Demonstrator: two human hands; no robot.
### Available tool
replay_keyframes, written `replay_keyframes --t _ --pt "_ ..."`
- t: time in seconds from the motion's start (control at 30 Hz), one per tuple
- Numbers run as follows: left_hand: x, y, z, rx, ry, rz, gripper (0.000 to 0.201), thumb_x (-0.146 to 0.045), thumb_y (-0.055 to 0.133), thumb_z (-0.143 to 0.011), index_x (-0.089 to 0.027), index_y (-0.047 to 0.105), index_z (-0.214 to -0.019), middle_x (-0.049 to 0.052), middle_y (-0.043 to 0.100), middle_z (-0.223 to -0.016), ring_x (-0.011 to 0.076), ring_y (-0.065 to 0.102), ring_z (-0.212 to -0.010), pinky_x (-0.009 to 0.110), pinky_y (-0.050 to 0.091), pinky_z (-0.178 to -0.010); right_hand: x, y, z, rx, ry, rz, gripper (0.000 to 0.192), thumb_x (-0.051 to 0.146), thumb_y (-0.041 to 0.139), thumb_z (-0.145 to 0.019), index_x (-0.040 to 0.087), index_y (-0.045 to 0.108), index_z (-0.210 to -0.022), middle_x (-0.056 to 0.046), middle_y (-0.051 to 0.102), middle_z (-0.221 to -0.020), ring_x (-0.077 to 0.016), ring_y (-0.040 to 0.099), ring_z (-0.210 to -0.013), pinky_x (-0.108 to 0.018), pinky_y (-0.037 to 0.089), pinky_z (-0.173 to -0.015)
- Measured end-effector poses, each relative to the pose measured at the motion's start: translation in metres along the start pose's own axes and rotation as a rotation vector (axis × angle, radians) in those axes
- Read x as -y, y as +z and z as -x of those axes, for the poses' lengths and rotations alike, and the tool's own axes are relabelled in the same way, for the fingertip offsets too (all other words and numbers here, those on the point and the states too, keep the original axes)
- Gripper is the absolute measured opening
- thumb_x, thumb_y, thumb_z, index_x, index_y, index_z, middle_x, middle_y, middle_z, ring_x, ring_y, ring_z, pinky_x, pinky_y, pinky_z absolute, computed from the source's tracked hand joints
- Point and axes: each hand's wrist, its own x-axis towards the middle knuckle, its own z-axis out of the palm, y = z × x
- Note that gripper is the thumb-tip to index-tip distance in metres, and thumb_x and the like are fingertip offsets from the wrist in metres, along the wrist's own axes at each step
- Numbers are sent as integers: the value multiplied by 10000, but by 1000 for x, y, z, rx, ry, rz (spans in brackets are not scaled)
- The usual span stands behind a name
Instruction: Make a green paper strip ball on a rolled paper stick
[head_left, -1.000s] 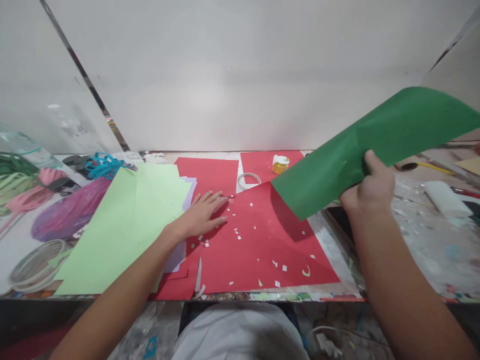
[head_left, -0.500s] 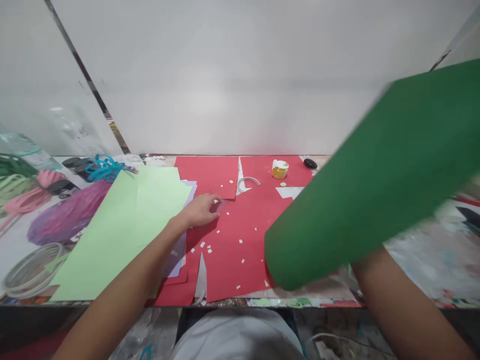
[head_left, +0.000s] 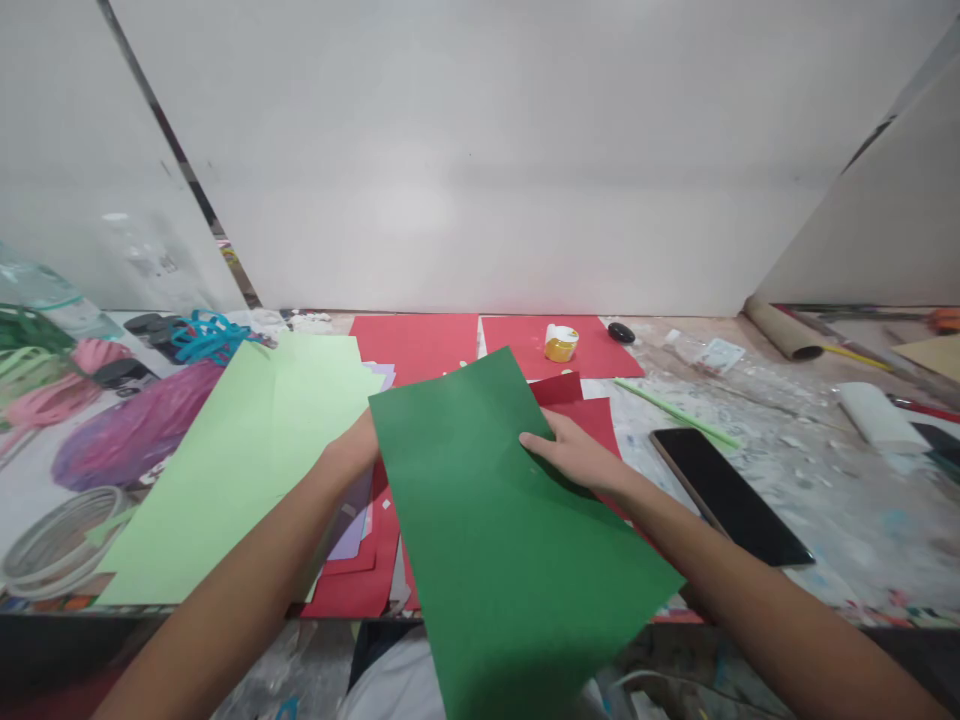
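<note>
A large sheet of dark green paper [head_left: 487, 520] slants over the desk, its lower end hanging past the front edge. My right hand [head_left: 574, 450] is closed on its right side, the thumb on top and the fingers underneath, out of sight. At the sheet's left edge, my left hand [head_left: 358, 440] reaches behind it; the green paper hides its fingers. Under and behind the green sheet lie red paper sheets [head_left: 420, 340], some with cut edges. Beside my left forearm is a large light green sheet [head_left: 232, 460], partly covering lilac paper [head_left: 351, 535].
A black phone [head_left: 727, 495], a light green strip [head_left: 679, 412] and a cardboard tube [head_left: 784, 330] lie to the right. A small yellow-and-white tub [head_left: 560, 343] stands at the back. Blue ribbon [head_left: 214, 335], a purple plastic bag [head_left: 139, 425] and a white coil [head_left: 64, 540] are left.
The green paper came down from the raised right side to the middle, now lying over the red paper. My right hand moved inward with it. My left hand's fingers became covered.
</note>
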Motion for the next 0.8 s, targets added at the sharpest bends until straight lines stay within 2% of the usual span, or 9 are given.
replay_keyframes --t 0.1,0.2,0.23,0.33,0.4,0.47,0.57,0.7,0.8 --pt "1 4 -7 46 64 -122 250 -249 636 -584 -203 430 -450 -24 442 -475 129 393 -505 250 336 -463 -8 1 -4 8 -50 212 376 339 561 -862 212 598 -1213 -91 622 -1292 -306 567 -1172 -446 426 -999" --pt "-2 1 -13 36 119 -238 140 -279 673 -604 -212 567 -541 -8 556 -545 181 522 -594 264 403 -533 -11 -1 -5 110 29 372 313 429 486 -906 186 665 -991 -111 709 -1062 -300 648 -968 -385 486 -831" --pt "-2 -3 -15 5 136 -282 84 -299 676 -625 -226 641 -645 -1 621 -627 207 573 -675 273 436 -594 -10 -2 -5 113 55 430 342 456 467 -911 178 665 -891 -114 718 -970 -291 656 -898 -364 484 -776" --pt "0 -21 -19 -177 151 -421 329 -341 601 -747 -267 677 -1057 27 709 -924 254 626 -910 308 456 -777 -9 -3 -3 78 106 548 416 484 430 -915 176 579 -679 -103 679 -774 -249 636 -740 -315 444 -656" --pt "3 -32 -22 -286 131 -474 393 -341 470 -851 -234 601 -1207 60 700 -1035 245 638 -901 327 454 -801 -8 -4 -1 98 123 538 426 472 415 -919 183 523 -625 -87 649 -728 -220 612 -687 -296 425 -617" --pt "4 -35 -24 -317 118 -487 414 -337 342 -922 -189 553 -1245 82 693 -1064 222 642 -806 333 464 -772 -7 -3 1 160 166 454 423 458 391 -928 188 505 -623 -69 625 -698 -192 584 -634 -281 419 -571" --pt "-1 -20 -20 -242 148 -508 412 -362 311 -947 -164 563 -1206 87 696 -1048 219 637 -791 334 468 -760 -7 -2 4 249 260 326 445 477 332 -946 199 493 -638 -38 562 -591 -157 512 -513 -261 389 -468" --pt "-13 19 -2 -23 240 -546 347 -359 406 -929 -206 572 -1192 76 696 -1055 251 644 -936 354 455 -830 -2 -6 7 338 272 342 534 555 286 -952 197 486 -609 -13 482 -460 -128 452 -411 -243 354 -400" --pt "-18 36 10 95 244 -543 255 -365 416 -927 -204 596 -1007 74 684 -843 259 651 -803 371 463 -753 -1 -16 7 432 271 349 476 537 389 -928 184 506 -630 3 488 -419 -110 443 -347 -224 338 -359"
